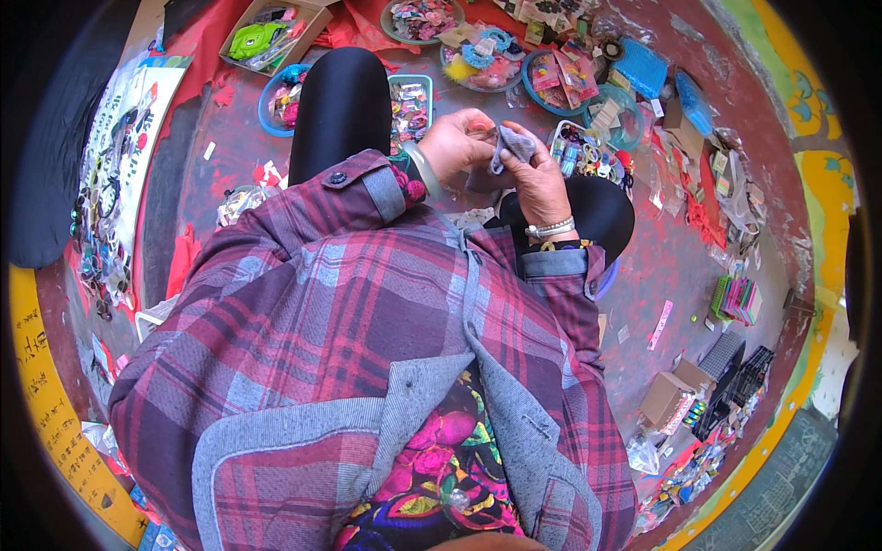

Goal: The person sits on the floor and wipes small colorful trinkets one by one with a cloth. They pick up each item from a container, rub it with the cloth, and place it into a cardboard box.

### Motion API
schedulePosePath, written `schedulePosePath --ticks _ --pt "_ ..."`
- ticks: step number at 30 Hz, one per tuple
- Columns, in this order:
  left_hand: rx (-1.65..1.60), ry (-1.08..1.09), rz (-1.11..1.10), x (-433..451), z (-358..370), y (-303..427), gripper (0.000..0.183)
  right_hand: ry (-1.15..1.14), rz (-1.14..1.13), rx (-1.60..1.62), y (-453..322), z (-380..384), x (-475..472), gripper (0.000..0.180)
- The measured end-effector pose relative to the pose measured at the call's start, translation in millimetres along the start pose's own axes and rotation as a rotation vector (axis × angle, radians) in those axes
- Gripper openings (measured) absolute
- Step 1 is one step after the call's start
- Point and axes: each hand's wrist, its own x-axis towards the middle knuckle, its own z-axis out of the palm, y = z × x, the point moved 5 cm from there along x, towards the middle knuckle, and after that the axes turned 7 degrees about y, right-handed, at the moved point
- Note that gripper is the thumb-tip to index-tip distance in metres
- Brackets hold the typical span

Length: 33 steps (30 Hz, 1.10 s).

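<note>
My left hand (451,148), with a pale bangle at the wrist, is raised between my knees. Its bent fingers and thumb meet at the left side of a small piece of grey cloth (515,146). From the right, my right hand (541,182) pinches the same cloth between thumb and fingers; a light bracelet (551,229) circles this wrist. More grey fabric hangs below the hands, partly covered by them. Something small and dark shows at the left fingertips, too small to name. Just beyond my hands is a rectangular basket (431,103) of small packaged accessories.
Round basins of hair accessories (460,12) (529,76) stand ahead. A white basket (553,138) of hair ties sits by my right knee. A cardboard box (313,38) holds a green pouch (255,41). Plastic baskets (737,301) and open cartons (665,399) lie to the right.
</note>
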Motion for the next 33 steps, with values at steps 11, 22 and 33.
schedulePosePath --ticks 11,22,33 --pt "-0.282 -0.08 -0.289 -3 6 -1 0.022 0.227 -0.092 0.122 -2 -14 -1 0.022" --pt "-0.175 -0.29 -0.253 1 2 -2 0.019 0.23 0.081 0.201 0 -32 2 0.017" --pt "-0.072 -0.585 -0.226 7 0 16 0.017 -0.14 0.152 -0.049 -27 -20 -16 0.02"
